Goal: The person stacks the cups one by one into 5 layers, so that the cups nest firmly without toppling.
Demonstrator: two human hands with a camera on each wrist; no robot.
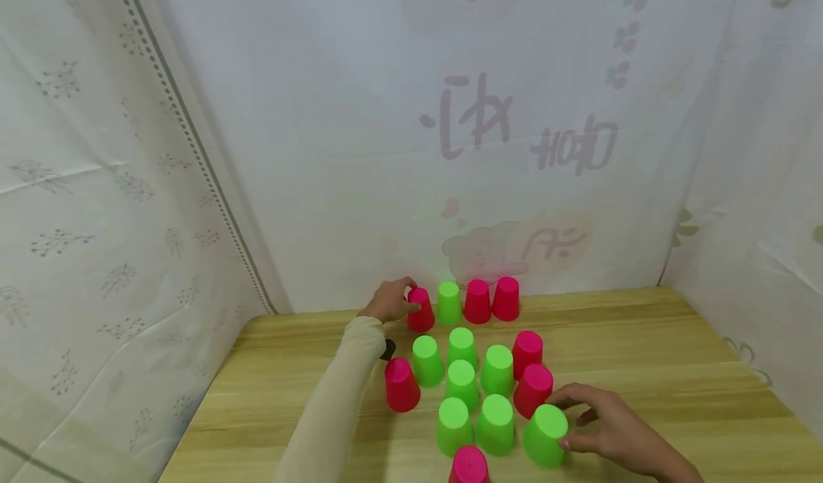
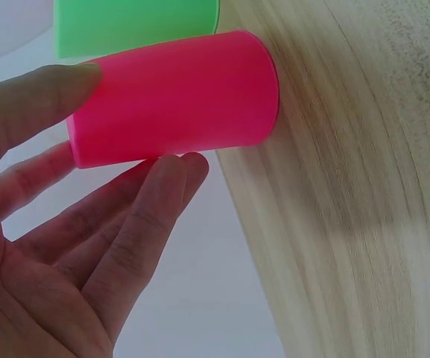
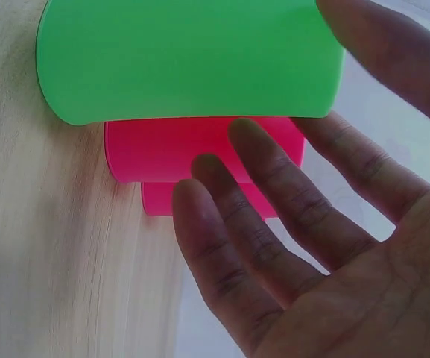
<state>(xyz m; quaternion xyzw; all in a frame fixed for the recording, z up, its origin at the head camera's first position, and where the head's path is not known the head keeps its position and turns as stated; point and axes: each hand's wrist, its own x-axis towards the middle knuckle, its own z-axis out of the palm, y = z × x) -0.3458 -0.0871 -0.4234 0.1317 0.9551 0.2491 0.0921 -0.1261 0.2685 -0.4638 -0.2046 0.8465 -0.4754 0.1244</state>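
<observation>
Left grip pinches a pink cup between thumb and fingers, at the left end of the back row on the wooden desk; a back green cup sits just beside it. Right grip pinches a front green cup between thumb and index finger, the remaining fingers loosely extended, and a second pink cup is just behind that one. Both held cups are upside down, narrow end up. Between the hands, more green cups and pink ones stand inverted in a loose cluster. Pale printed cloth hangs behind the desk, and a cream sleeve covers the left arm
</observation>
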